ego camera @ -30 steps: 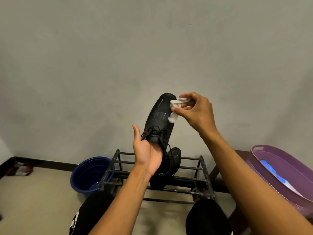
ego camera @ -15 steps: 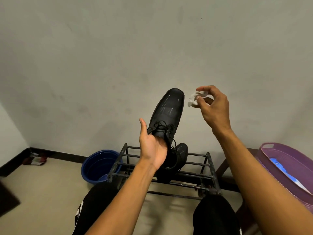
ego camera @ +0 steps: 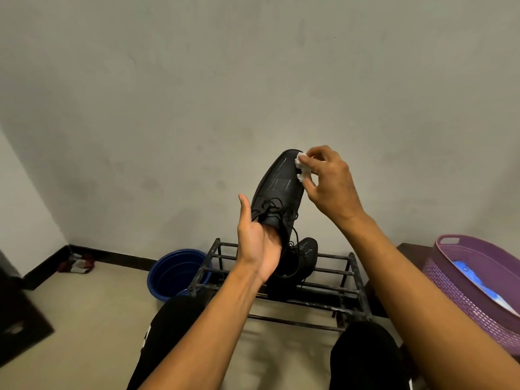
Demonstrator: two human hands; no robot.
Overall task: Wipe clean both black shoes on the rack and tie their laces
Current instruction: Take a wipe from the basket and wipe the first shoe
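Observation:
My left hand (ego camera: 260,243) grips a black lace-up shoe (ego camera: 278,190) by its heel end and holds it up, toe pointing at the wall. Its laces hang loose and whitish streaks mark the toe. My right hand (ego camera: 329,184) pinches a crumpled white tissue (ego camera: 302,168) against the right side of the toe. The second black shoe (ego camera: 302,260) rests on the black metal rack (ego camera: 346,280) below, partly hidden behind my left hand, its laces also loose.
A blue basin (ego camera: 174,273) stands on the floor left of the rack. A purple basket (ego camera: 475,288) holding something blue sits at the right on a dark stool. My knees (ego camera: 363,353) are just in front of the rack. Small items lie by the left skirting.
My right hand had lifted the tissue off the shoe half a second ago; now the tissue presses on the toe again. The shoe stays raised in my left hand.

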